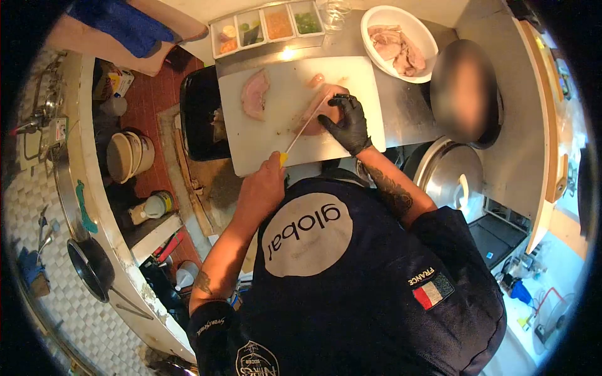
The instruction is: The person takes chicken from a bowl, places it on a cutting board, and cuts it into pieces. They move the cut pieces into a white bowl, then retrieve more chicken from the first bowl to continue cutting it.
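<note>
My bare left hand (262,188) is closed around the yellow handle of a long-bladed knife (301,130). The blade runs diagonally up to a pink piece of meat (311,113) on the white cutting board (276,141). In a black glove, my right hand (346,125) holds that meat down, its fingers curled close to the blade. A small bit of meat (316,79) rests just beyond the larger piece. Apart from these, a curved pink slice of meat (255,95) lies on the board's left side.
Behind the board stands a row of containers (265,28) with chopped ingredients. A white bowl (419,70) of meat slices is at the back right. A black bin (204,116) sits left of the board, and a large metal lid (448,172) is at the right.
</note>
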Demonstrator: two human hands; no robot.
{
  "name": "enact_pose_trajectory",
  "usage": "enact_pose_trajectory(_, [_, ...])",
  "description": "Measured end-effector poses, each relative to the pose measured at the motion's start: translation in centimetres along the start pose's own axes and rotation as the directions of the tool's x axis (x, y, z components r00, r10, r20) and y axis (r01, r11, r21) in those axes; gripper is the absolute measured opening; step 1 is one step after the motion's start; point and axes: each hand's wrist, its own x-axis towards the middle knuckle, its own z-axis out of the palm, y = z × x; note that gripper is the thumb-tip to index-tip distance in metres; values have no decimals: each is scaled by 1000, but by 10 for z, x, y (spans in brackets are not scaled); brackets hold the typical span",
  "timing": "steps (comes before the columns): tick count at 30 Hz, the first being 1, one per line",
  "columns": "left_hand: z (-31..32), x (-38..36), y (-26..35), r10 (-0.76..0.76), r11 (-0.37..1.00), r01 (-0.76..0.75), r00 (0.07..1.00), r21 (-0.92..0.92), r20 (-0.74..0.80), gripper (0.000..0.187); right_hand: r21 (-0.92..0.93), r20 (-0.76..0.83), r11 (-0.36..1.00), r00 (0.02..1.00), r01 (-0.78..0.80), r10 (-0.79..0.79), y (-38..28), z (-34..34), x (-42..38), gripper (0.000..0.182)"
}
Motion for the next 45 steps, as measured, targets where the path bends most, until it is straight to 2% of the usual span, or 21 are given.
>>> enact_pose_trajectory(10, [-13, -1, 10, 40, 999, -39, 999, 21, -21, 34, -13, 21, 998, 998, 61, -61, 6, 2, 13, 44])
enact_pose_trajectory(16, [-17, 3, 5, 23, 997, -25, 999, 75, 28, 33, -15, 25, 998, 998, 60, -59, 8, 4, 12, 44])
enact_pose_trajectory(22, [-26, 8, 10, -68, 998, 67, 989, 14, 135, 34, 11, 11, 999, 999, 52, -52, 11, 7, 10, 44])
enact_pose_trajectory(25, [-30, 14, 16, -67, 997, 60, 987, 51, 143, 23, 9, 3, 998, 998, 55, -55, 13, 9, 8, 45])
enact_pose_trajectory(28, [-29, 28, 22, -92, 995, 84, 979, 56, 180, 22, -11, 15, 999, 999, 38, -38, 14, 11, 7, 46])
enact_pose_trajectory(31, [-13, 56, 25, -66, 998, 62, 987, 31, 148, 23, 12, 5, 999, 999, 34, -34, 24, 19, 2, 49])
enact_pose_trajectory(34, [3, 96, 35, -79, 994, 64, 983, 91, 164, 23, 26, 5, 999, 1000, 19, -19, 28, 21, -1, 51])
enact_pose_trajectory(37, [11, 117, 41, -16, 995, 4, 992, 97, 127, 24, 55, 5, 998, 1000, 12, -12, 25, 19, 0, 51])
enact_pose_trajectory(40, [-8, 104, 46, -58, 991, 33, 978, 128, 198, 25, 38, 11, 999, 999, 34, -34, 19, 16, 2, 50])
enact_pose_trajectory(45, [-15, 86, 41, -95, 992, 76, 973, 100, 211, 24, 47, 14, 998, 999, 35, -36, 19, 19, -1, 49])
